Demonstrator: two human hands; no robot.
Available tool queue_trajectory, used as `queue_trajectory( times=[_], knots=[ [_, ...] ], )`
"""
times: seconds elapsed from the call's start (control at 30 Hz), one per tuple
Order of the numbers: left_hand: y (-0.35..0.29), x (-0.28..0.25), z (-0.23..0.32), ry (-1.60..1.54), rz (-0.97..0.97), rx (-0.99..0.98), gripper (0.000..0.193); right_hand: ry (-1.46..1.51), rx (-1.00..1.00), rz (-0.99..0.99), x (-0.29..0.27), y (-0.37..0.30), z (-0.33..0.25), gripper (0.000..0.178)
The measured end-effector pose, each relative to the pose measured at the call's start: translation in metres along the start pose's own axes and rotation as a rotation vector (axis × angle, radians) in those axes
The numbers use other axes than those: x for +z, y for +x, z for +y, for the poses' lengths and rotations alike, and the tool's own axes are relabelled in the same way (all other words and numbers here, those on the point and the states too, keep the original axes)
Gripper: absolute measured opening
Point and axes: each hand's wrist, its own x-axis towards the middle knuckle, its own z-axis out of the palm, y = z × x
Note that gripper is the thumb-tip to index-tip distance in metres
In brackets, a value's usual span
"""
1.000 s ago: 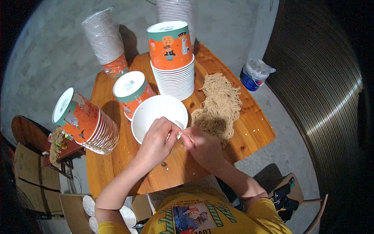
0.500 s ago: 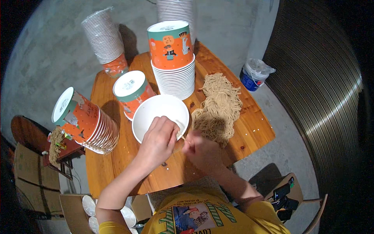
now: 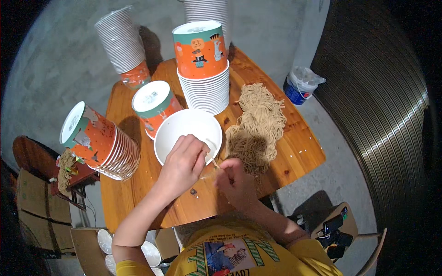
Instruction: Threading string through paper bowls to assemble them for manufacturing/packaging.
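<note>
Noodles [image 3: 258, 126] lie heaped on the counter [image 3: 299, 152]; both hands, left hand [image 3: 184, 163] and right hand [image 3: 232, 179], pinch a few strands beside the white bowl [image 3: 184, 126].

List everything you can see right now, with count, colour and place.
wooden table: one, brown, centre
white bowl: one, empty, near table middle
noodle pile: one, tan, right of bowl
cup stacks: five, orange and teal print, around the table's left and back
bucket: one, white and blue, floor right
cardboard boxes: brown, floor left
left hand: at the bowl's rim
right hand: pinching a few noodle strands
</note>
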Motion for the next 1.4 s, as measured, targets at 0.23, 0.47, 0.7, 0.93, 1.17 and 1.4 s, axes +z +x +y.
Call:
queue_trajectory(
  times=[0.23, 0.47, 0.7, 0.93, 1.17, 1.4],
  knots=[
    [0.003, -0.002, 0.013, -0.091, -0.123, 0.098, 0.030, 0.084, 0.019, -0.031, -0.003, 0.003, -0.002, 0.013],
    [0.000, 0.003, 0.008, -0.083, -0.127, 0.053, 0.010, 0.398, 0.196, -0.053, -0.005, 0.007, -0.008, 0.013],
    [0.002, 0.002, 0.009, -0.139, -0.120, 0.033, 0.009, 0.302, -0.073, -0.020, -0.002, 0.006, 0.013, 0.012],
    [0.002, 0.003, 0.011, -0.032, -0.112, 0.087, 0.009, 0.172, -0.006, -0.018, -0.009, 0.012, -0.004, 0.020],
    [0.002, 0.003, 0.015, 0.085, -0.086, 0.161, 0.010, -0.030, -0.214, -0.009, -0.009, 0.014, 0.001, 0.018],
    [0.002, -0.001, 0.014, 0.175, -0.103, 0.209, 0.009, -0.083, -0.240, 0.014, -0.011, 0.011, -0.007, 0.009]
  ],
)
